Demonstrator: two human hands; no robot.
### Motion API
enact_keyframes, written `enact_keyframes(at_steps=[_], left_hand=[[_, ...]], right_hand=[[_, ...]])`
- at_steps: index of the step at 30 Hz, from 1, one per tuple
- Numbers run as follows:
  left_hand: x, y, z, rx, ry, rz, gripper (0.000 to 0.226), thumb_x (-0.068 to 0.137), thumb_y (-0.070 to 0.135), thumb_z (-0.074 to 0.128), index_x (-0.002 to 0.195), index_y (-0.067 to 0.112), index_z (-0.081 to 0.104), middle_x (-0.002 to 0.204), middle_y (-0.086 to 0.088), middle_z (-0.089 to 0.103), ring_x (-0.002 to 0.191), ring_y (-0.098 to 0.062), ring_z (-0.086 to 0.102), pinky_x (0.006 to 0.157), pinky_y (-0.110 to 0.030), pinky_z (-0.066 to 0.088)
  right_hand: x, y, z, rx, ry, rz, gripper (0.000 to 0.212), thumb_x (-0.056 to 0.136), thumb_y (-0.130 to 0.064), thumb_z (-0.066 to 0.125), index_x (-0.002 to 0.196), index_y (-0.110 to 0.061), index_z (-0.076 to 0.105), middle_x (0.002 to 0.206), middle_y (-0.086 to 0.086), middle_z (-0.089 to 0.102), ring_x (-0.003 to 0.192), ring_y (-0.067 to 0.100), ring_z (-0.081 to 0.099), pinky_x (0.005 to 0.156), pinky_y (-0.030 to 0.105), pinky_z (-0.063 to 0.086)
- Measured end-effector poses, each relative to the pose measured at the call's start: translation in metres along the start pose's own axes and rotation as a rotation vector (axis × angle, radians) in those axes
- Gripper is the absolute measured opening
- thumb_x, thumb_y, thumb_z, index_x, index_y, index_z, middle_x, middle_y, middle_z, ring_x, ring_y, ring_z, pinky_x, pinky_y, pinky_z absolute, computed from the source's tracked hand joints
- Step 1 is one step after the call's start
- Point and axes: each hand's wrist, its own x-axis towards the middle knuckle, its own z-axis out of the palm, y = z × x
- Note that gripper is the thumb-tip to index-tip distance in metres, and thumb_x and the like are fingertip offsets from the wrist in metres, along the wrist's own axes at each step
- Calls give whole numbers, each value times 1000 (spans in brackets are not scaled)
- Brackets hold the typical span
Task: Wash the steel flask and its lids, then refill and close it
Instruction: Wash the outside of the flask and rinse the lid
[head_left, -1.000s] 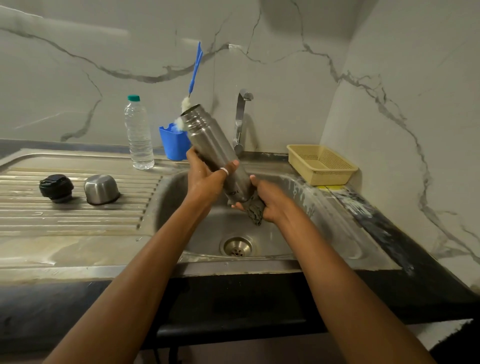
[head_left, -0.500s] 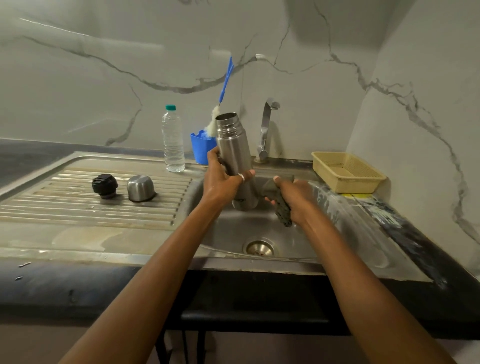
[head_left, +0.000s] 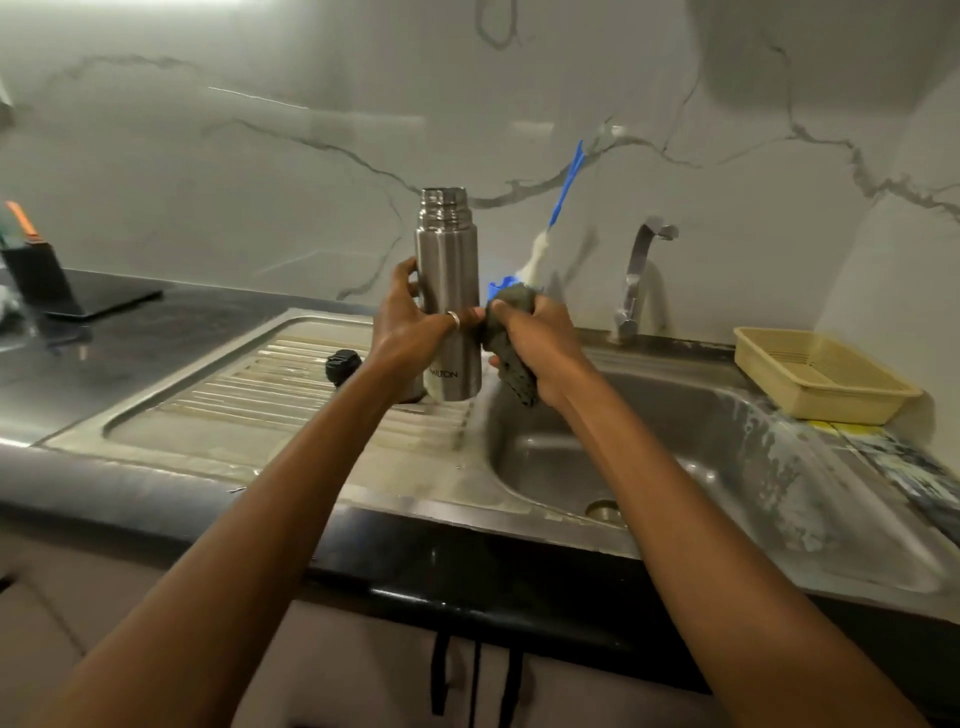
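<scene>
My left hand (head_left: 410, 332) grips the open steel flask (head_left: 448, 270) around its middle and holds it upright above the drainboard's right end. My right hand (head_left: 540, 343) clutches a dark grey scrub pad (head_left: 511, 358) just right of the flask, with the pad touching the flask's side. The black inner lid (head_left: 343, 365) sits on the drainboard behind my left forearm. The steel cup lid is hidden behind my left arm.
The sink basin (head_left: 675, 447) lies under my right hand, with the tap (head_left: 639, 275) behind it. A blue-handled bottle brush (head_left: 563, 197) stands in a blue cup at the wall. A beige basket (head_left: 815, 374) sits right of the sink. A black holder (head_left: 39, 280) stands far left.
The flask went from tilted over the basin to upright and moved left over the drainboard edge. My right hand with the pad rose from the flask's base to its side.
</scene>
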Motion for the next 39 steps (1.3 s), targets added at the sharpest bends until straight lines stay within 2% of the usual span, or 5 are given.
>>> enact_keyframes(at_steps=[3,10,14,17,39], left_hand=[[13,4,-47,37,45,-1,95,71,29,90,148,25,35,128,-1,56,113,-20,59,86,-33,55],[37,-2,-144,100,117,-36,92,71,16,89,147,22,35,119,0,55,113,-22,58,96,-46,54],[50,-22,-173,110,127,-77,87,78,1,76,150,18,31,109,4,52,111,-25,57,100,-51,52],[59,-44,-183,97,119,-109,88,75,0,73,150,20,31,114,-2,55,111,-28,60,99,-53,52],[84,-108,-184,115,155,-131,92,75,5,83,149,26,33,125,0,52,114,-22,57,95,-39,52]], right_hand=[[8,-16,46,-93,-63,-83,13,91,-24,63,96,-13,67,84,14,72,69,28,70,72,46,64],[18,-40,148,-201,-230,-158,17,99,-19,57,111,-10,64,99,14,70,91,30,70,85,47,61],[27,-39,194,-248,-291,-129,14,96,-15,55,105,-10,64,99,16,69,95,34,68,89,50,59],[37,-33,218,-290,-306,-95,15,93,-14,54,104,-10,64,98,13,67,94,31,67,88,50,59],[73,-1,252,-384,-315,-55,13,96,-12,52,104,-9,61,100,13,66,95,29,65,89,46,57]])
